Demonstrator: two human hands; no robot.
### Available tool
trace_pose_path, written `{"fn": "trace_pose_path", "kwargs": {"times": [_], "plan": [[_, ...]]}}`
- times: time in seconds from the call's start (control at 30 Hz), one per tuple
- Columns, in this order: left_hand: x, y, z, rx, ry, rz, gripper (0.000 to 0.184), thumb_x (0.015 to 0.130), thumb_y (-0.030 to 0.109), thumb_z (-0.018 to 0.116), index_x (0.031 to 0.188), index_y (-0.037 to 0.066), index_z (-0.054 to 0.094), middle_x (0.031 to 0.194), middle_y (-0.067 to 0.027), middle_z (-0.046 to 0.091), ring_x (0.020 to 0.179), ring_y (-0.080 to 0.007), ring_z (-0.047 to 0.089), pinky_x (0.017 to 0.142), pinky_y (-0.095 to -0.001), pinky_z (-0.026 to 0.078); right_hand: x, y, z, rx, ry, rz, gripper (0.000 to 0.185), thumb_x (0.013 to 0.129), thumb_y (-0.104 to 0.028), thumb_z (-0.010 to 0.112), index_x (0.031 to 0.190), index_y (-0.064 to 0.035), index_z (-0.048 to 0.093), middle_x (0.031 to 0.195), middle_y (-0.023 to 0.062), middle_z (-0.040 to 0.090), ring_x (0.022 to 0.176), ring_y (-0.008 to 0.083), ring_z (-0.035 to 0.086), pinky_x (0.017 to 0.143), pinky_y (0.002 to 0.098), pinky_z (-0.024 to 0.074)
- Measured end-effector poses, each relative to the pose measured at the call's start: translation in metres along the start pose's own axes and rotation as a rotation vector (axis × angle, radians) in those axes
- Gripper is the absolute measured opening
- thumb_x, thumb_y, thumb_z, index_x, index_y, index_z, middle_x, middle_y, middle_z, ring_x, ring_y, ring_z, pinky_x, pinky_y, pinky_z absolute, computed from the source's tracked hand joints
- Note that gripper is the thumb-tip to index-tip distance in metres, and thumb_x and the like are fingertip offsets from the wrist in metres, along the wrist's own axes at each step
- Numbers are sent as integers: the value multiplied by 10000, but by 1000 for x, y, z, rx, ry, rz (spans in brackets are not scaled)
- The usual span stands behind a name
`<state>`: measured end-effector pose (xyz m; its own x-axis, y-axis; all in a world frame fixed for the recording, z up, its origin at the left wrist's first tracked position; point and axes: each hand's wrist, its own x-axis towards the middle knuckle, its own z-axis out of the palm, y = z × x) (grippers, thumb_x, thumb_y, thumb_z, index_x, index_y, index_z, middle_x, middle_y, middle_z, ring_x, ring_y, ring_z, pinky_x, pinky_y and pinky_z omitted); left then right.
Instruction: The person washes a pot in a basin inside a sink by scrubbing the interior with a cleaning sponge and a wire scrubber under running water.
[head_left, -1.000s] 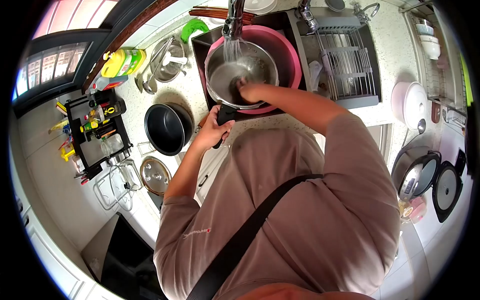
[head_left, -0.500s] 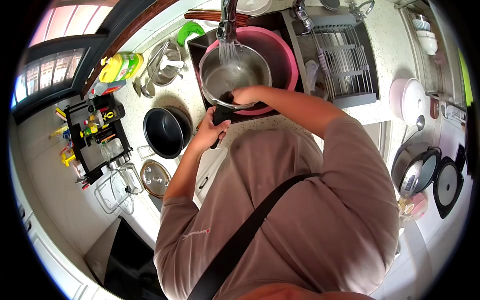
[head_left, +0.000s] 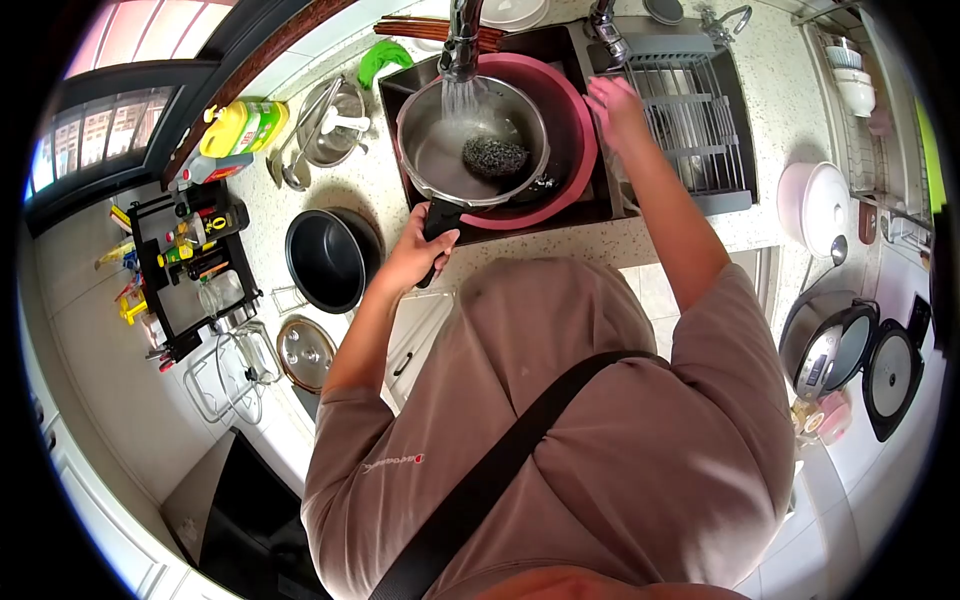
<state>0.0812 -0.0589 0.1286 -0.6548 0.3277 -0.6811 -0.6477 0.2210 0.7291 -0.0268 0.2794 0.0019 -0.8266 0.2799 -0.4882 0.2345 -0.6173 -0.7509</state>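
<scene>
My left hand (head_left: 422,252) is wrapped around the black handle of a steel pot (head_left: 425,165), which it holds tilted under the running tap (head_left: 460,50). Water falls in a spray into the pot. Inside it lies a dark steel wool scrubber (head_left: 495,157), touched by neither hand. My right hand (head_left: 618,108) is raised above the divider between the two sink basins, fingers stretched and slightly apart, holding nothing. Beneath the pot sits a pink basin (head_left: 578,125) in the dark sink.
A second faucet (head_left: 606,35) rises behind the right hand, with a grey dish rack (head_left: 690,110) beside it. On the left counter stand a black inner pot (head_left: 325,262), a steel bowl with ladles (head_left: 335,135) and a yellow detergent bottle (head_left: 240,128). A pink lidded pot (head_left: 808,205) stands right.
My right hand has let go of the scrubber, leaving it in the pot, and has moved up and right toward the second faucet. My left hand keeps hold of the pot's handle.
</scene>
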Motion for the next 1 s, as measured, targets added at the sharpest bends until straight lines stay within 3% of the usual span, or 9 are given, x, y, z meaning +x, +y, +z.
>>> {"fn": "trace_pose_path", "kwargs": {"times": [0.33,0.43,0.5,0.57,0.6,0.63,0.77,0.9,1.0], "plan": [[4,0,1,-32,5,-13,457,860,114,644,1193,67,335,679,-3,467,475,-72,425,403,-226,385,3,-16,36,83,-105,-47,138,847,-116,577,914,4,564,1037,134,583,1076,235,531,874,379,462],[5,-1,-1,-13,-4,-18,460,857,113,648,1190,67,333,675,-3,472,474,-73,430,404,-225,386,-3,4,61,-758,170,-127,221,715,-157,648,799,39,591,727,172,627,734,265,638,658,399,494],[5,-1,-2,2,-17,-17,465,855,111,650,1191,67,331,673,-3,476,473,-74,432,405,-225,387,-29,45,82,-950,-217,-546,154,777,-179,611,845,-47,653,802,159,648,766,307,635,680,386,494],[4,-1,-2,26,-24,-23,462,853,105,651,1182,67,330,670,-4,479,469,-76,433,407,-224,387,-39,70,91,-1058,-1149,-336,158,793,-182,582,828,-63,679,875,158,660,832,319,638,751,393,498],[2,-2,-3,26,-19,-28,462,853,105,651,1182,67,330,670,-4,479,469,-76,433,407,-224,387,-51,67,105,-1599,-1300,-183,222,809,-164,525,917,-81,700,880,181,659,887,310,636,816,362,486],[1,-2,-4,28,-32,-21,456,853,108,653,1175,69,332,670,-4,479,467,-76,432,407,-224,387,-52,85,107,-1877,-1353,-32,366,818,-126,494,1159,-109,627,1146,214,582,1088,327,556,915,381,450],[-6,2,-1,69,-17,-58,434,860,96,643,1165,71,335,668,-3,473,464,-73,429,409,-225,385,-57,104,107,-2026,-1111,-66,623,852,-99,454,1445,-135,267,1487,178,168,1289,459,275,1000,488,383],[-11,-2,0,57,-29,-65,425,868,66,622,1176,66,330,662,-2,458,459,-73,422,410,-227,381,-43,155,117,-1515,-756,-389,523,890,-129,364,1410,-118,322,1371,221,388,1252,402,377,1053,458,334],[-11,-1,1,102,-13,-30,417,873,38,603,1184,65,327,653,2,442,453,-69,411,410,-225,376,-57,173,147,-1333,-844,-450,481,892,-123,356,1372,-112,384,1312,202,472,1201,315,454,1058,442,310]]}}
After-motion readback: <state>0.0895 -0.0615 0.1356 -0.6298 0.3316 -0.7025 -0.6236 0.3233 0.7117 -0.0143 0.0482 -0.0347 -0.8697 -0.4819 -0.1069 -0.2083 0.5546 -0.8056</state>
